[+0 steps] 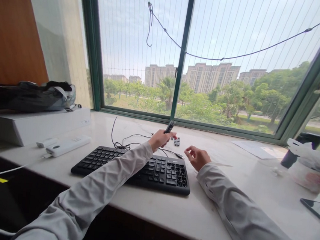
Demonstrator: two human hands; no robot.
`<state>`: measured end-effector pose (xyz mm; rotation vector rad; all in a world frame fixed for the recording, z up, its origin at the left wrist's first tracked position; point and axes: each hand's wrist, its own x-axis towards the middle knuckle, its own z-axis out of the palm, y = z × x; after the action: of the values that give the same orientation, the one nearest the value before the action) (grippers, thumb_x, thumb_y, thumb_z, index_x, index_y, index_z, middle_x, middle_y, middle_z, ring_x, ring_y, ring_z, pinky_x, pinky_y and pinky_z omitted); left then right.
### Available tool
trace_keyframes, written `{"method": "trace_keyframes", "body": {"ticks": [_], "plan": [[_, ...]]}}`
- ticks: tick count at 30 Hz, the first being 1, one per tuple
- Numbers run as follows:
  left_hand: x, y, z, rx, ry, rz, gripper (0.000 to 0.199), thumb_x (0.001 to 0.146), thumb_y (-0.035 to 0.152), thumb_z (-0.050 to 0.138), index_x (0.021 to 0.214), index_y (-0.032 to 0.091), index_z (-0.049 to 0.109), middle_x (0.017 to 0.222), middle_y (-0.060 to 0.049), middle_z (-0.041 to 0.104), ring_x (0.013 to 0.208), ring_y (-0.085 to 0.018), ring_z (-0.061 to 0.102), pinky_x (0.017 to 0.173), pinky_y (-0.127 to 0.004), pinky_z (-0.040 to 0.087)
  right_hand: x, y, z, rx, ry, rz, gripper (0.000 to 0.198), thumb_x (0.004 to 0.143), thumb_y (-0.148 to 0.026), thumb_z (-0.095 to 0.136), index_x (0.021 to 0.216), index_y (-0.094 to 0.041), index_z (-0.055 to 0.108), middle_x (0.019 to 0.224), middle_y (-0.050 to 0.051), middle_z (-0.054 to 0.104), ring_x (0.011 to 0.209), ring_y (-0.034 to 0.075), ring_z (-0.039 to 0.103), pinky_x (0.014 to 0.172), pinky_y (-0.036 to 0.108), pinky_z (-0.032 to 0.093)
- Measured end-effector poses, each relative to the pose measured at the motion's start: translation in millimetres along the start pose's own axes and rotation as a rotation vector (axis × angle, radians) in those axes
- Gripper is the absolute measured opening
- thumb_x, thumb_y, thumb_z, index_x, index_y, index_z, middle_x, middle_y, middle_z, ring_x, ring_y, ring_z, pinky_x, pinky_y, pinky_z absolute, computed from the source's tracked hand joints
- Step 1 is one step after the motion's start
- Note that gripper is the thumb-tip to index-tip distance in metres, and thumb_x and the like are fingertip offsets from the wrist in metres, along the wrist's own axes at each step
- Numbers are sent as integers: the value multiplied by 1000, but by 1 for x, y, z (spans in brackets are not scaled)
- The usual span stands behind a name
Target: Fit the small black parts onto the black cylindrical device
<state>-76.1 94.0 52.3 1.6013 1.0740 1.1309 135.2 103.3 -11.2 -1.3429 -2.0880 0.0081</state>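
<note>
Where the things lie: one white table [193,213].
Keyboard [96,161]: one, black, flat on the table, partly under the left forearm.
Hands: two; left hand [159,139] above the keyboard's far edge, right hand [198,158] just beside its far right corner, fingers curled, whether tips meet I cannot tell.
Tool [170,126]: one, dark, slim, tilted, pinched in the left fingers.
Small dark pieces [177,141]: several, perhaps keycaps, too small to count surely.

Centre of frame, left sleeve [112,174] hides the keyboard's [157,170] middle, left hand [161,138] covers the lower end of a black handheld object [170,126], nearby dark pieces [177,141] too small to identify; phone [317,209], right edge, and dark bag [29,95], left edge, cut off.
</note>
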Motion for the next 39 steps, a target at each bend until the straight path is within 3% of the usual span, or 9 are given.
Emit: {"method": "trace_keyframes", "body": {"ticks": [6,10,17,30,39], "plan": [[-10,-1,3,-260,29,-90,23,77,38,58,73,15,55,47,10,22,35,-3,16,35,-21,8,-5,-24,-7,-150,-1,-137,22,88,-37,48,89,-24,66,71,-1,69,64,15,60,78,32,37],[-13,-6,13,-464,9,-117,20,75,34,58,72,16,52,46,11,17,35,-3,12,35,-21,5,-11,-47,-8,-176,-22,-234,24,90,-38,47,90,-23,66,70,0,69,66,15,61,78,32,35],[-19,-8,26,-825,59,-13,20,72,28,61,65,16,47,45,11,16,36,-3,13,35,-19,8,-23,-74,-12,-146,-54,-411,33,89,-50,47,95,-22,64,67,0,68,70,15,62,74,30,31],[-24,-6,36,-1127,93,40,19,77,18,57,63,15,45,53,5,36,44,-5,35,43,-19,29,-20,-73,-18,-237,44,-414,36,88,-52,47,87,-21,65,61,0,64,65,14,59,76,30,27],[-24,-4,31,-1162,61,-16,15,77,17,54,64,15,47,52,3,37,45,-7,37,46,-21,32,-16,-70,-18,-344,85,-425,42,92,-48,39,72,-20,63,59,1,61,60,13,53,75,30,26]]}}
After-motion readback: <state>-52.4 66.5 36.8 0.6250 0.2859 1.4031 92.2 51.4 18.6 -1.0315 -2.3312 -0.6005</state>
